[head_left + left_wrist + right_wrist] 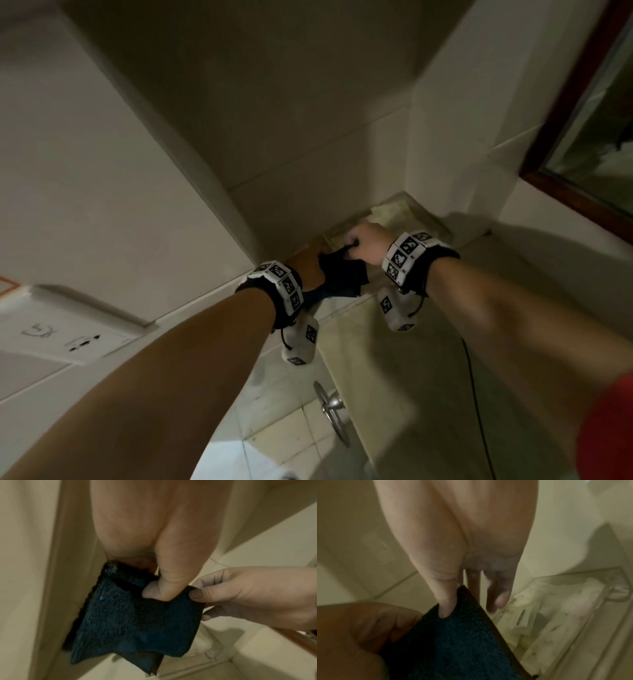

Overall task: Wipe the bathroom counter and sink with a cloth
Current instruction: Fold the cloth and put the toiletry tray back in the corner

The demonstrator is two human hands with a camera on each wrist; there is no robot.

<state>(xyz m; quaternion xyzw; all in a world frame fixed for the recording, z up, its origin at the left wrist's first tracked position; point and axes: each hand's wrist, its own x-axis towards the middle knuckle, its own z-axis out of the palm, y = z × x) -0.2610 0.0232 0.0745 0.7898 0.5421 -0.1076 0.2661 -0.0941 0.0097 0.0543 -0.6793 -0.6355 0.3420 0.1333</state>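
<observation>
At twelve o'clock from my wrists a clear glass shelf [404, 212] sits in the wall corner. Pale, blurred residue lies on it; I cannot tell what.

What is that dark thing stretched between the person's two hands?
A dark blue cloth. The left hand grips one top edge and the right hand pinches the neighbouring corner. The left wrist view shows it best; the head view only shows a dark patch.

My feeds are dim and yellowish; the head view bends at its edges, a bright patch sits at lower centre, and both wrist views are softly blurred.
</observation>
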